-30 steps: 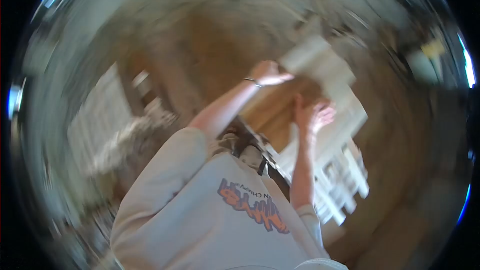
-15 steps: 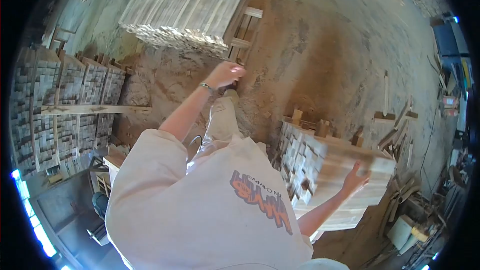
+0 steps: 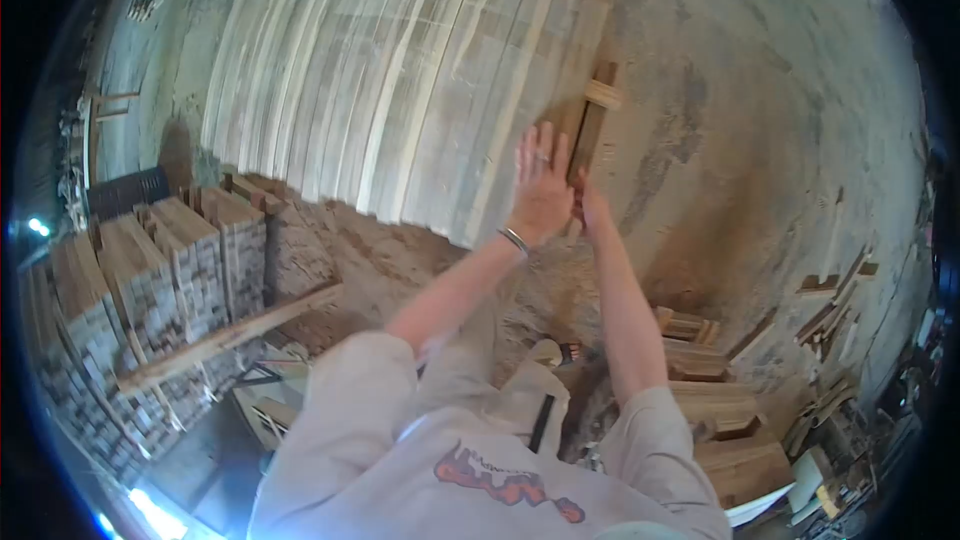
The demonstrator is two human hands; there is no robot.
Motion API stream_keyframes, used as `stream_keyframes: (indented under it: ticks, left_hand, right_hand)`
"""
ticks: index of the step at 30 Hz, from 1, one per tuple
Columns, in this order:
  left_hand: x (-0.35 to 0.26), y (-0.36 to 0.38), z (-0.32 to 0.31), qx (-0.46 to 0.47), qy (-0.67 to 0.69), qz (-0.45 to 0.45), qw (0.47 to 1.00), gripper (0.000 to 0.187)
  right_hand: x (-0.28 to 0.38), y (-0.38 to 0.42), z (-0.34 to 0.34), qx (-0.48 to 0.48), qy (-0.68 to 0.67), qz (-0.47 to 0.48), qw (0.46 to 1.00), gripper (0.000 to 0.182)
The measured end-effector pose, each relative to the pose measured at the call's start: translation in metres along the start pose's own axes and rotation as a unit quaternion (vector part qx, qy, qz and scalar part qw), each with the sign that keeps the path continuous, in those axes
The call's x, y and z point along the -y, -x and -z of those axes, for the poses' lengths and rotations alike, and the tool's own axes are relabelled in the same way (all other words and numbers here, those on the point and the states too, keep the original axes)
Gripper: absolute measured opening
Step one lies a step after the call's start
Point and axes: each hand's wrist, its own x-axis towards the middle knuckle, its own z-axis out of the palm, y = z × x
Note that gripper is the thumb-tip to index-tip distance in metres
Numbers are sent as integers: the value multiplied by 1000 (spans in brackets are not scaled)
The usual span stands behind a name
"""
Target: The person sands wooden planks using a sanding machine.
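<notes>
A wide stack of wooden boards (image 3: 400, 90), laid side by side in strips, lies ahead of me. My left hand (image 3: 543, 198) rests palm down near its right front corner, fingers stretched out over the outermost boards. A bracelet circles that wrist. Close against the left hand, my right hand (image 3: 592, 206) is at the stack's right edge and is seen edge-on. Its fingers are mostly hidden, so I cannot make out whether they hold a board. Beside the hands, a wooden support with a short crosspiece (image 3: 603, 93) sticks out from under the stack.
Tall stacks of wood blocks (image 3: 190, 250) stand at the left, with a long timber (image 3: 230, 337) across their front. More stacked wood (image 3: 735, 450) is at the lower right, near scrap pieces (image 3: 835, 315). The floor (image 3: 740, 180) is dusty. My sandaled foot (image 3: 558, 351) shows below.
My view has moved closer to the wide stack. The left hand has come down flat onto it. My right hand has left the lower-right stack and joined the left at the edge.
</notes>
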Motion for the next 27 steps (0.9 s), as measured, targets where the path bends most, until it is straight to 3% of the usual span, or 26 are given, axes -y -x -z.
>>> stream_keyframes:
  ticks: [1, 3, 12, 18, 19, 20, 21, 26, 27]
  left_hand:
    - [5, -6, -8, -10, -27, -21, 999, 69]
    - [7, -9, -11, -5, -20, -30, 999, 65]
    - [9, -11, -12, 23, -68, -94, 993, 59]
    - [-26, 3, 9, 40, 35, -113, 992, 60]
    - [-37, 10, 12, 45, 69, -118, 990, 62]
    - [-45, 21, 15, 43, 72, -122, 989, 62]
    - [-52, 33, 18, 51, 103, -140, 983, 64]
    - [-86, 95, 71, 60, 180, -168, 967, 77]
    - [-93, 106, 88, 124, 192, -160, 960, 80]
  right_hand:
    - [13, -27, -19, -3, -11, -8, 1000, 50]
    - [35, -58, -48, 56, -245, -12, 968, 56]
    - [10, -78, -36, 23, -318, -32, 947, 55]
    - [-29, -15, -1, 8, -377, -15, 926, 55]
    - [-45, 14, 5, 0, -382, -12, 924, 55]
    - [-91, 80, 56, -4, -386, -8, 922, 55]
    - [-57, 45, 17, -4, -391, -2, 920, 55]
    - [-81, 117, 4, -4, -445, 54, 894, 55]
    - [-83, 133, 0, -8, -463, 76, 883, 54]
